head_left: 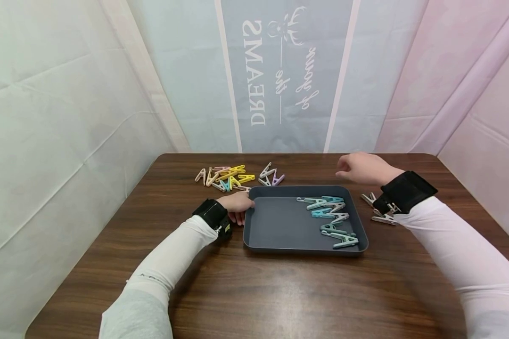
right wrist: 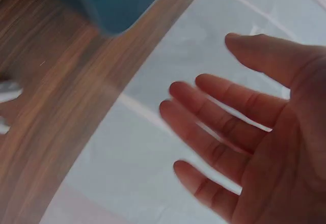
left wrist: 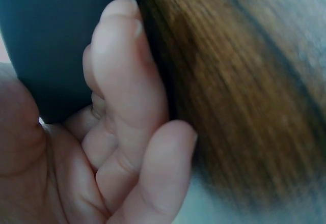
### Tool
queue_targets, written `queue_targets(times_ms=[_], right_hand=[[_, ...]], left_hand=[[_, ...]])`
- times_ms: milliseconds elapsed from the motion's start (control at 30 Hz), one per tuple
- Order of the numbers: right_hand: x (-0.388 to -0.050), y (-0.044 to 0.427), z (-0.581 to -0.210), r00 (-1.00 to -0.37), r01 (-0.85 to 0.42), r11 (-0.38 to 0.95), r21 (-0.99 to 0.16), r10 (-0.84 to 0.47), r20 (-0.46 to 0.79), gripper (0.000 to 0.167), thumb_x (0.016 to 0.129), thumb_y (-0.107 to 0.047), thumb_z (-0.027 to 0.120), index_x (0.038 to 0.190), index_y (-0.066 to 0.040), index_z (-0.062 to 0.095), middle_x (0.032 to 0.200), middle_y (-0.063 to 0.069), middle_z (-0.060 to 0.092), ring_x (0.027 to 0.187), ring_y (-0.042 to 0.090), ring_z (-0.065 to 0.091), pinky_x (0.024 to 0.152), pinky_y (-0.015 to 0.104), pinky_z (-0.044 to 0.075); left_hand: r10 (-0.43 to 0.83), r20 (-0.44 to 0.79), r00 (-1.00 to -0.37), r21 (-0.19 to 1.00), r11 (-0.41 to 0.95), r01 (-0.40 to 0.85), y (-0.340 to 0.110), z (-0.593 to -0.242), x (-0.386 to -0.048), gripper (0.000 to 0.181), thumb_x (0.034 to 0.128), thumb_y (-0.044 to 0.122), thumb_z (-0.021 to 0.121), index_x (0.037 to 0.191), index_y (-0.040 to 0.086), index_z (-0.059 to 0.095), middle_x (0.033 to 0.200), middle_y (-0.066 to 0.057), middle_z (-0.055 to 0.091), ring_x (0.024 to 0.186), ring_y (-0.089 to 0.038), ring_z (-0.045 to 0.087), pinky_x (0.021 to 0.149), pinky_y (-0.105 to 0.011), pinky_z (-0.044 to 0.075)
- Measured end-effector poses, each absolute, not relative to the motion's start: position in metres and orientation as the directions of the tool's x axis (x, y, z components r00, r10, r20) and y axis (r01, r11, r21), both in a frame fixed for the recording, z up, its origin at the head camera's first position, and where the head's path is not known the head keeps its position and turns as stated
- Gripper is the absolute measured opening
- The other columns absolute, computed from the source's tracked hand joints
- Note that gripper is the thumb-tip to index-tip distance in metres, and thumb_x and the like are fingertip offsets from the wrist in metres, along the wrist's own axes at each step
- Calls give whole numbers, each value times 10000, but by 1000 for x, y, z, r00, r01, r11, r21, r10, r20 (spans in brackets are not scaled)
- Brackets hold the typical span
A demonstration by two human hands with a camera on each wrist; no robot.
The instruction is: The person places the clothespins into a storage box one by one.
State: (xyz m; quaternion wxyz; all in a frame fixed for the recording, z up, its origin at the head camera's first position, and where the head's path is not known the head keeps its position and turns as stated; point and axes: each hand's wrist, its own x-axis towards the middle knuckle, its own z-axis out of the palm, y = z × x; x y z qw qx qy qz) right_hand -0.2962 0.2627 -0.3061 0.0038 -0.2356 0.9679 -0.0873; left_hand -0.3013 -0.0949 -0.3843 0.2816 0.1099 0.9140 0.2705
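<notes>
My left hand [head_left: 236, 202] grips the left wall of a dark grey tray [head_left: 290, 249], thumb at the rim and fingers outside. In the left wrist view, the curled fingers [left wrist: 130, 76] lie against the tray's dark side [left wrist: 51, 46]. Teal, blue and pale green clothespins [head_left: 345, 240] lie in the tray's right half. Above the table, behind and right of the tray, hangs my right hand [head_left: 366, 168], holding nothing. Its spread, relaxed fingers [right wrist: 219, 124] show in the right wrist view, with a tray corner [right wrist: 114, 23] at the top.
Yellow, pink, blue and whitish clothespins [head_left: 246, 178] lie in a loose group behind the tray's left side. White and purple ones [head_left: 277, 178] lie behind the tray. Greyish clothespins [head_left: 384, 219] rest right of it, near my right wrist. Fabric walls surround the wooden table [head_left: 254, 296].
</notes>
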Motion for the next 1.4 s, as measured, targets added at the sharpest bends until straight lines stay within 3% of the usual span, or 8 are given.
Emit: queue_targets(times_ms=[100,233,400,567,700,1000,1167,1400], right_hand=[[-298,274,-312,-912,-405,904,-133,-410,-10,295,920,-230,650,1071,22,662,899,109,662,796,272,620,698,478,489],[-300,289,-323,-941,-312,946,-84,-321,-112,278,903,-271,650,894,8,650,769,78,611,674,230,561,599,426,450],[-302,301,-334,-955,-224,974,-42,-228,-191,317,885,-309,660,760,-22,613,712,69,569,649,234,530,582,419,435],[-303,307,-340,-944,-186,979,-79,-200,-263,397,885,-363,658,626,-73,578,577,3,476,564,194,493,544,351,376],[-304,308,-344,-931,-179,977,-114,-206,-301,401,885,-362,659,613,-77,584,526,-25,475,526,165,491,524,309,361],[-308,306,-349,-935,-196,975,-100,-217,-281,273,848,-265,699,732,-42,592,608,23,543,584,193,523,543,330,387],[-306,302,-340,-950,-220,972,-89,-234,-209,261,821,-241,708,786,2,618,671,63,561,611,226,521,543,373,414],[-296,281,-316,-954,-281,959,-35,-283,-95,278,840,-241,704,663,-78,564,610,39,517,574,209,520,526,384,416]], left_hand=[[348,-464,-815,549,835,44,-96,-385,-303,348,1010,208,423,858,-19,638,564,-96,639,440,-153,597,446,-289,493],[348,-478,-807,551,834,33,-97,-384,-304,364,1006,201,421,841,-30,649,590,-118,653,457,-164,614,475,-305,516],[355,-488,-797,554,832,31,-96,-383,-304,315,1001,198,413,887,-11,618,598,-122,658,485,-190,639,495,-324,532],[348,-471,-811,548,836,40,-97,-385,-305,358,1006,214,432,848,-22,649,601,-132,659,469,-182,626,478,-320,523],[340,-462,-819,539,841,45,-96,-385,-304,396,1005,210,430,778,-21,657,562,-108,637,445,-163,604,444,-292,495],[345,-459,-819,552,833,40,-94,-384,-302,342,1007,206,427,844,-19,626,553,-93,629,437,-155,595,441,-291,488],[348,-458,-818,553,832,44,-95,-385,-302,355,1011,213,424,842,-18,635,557,-95,633,436,-154,594,443,-292,491],[356,-459,-814,558,828,47,-96,-386,-304,368,1013,214,422,832,-17,645,558,-98,636,437,-157,597,448,-296,497]])
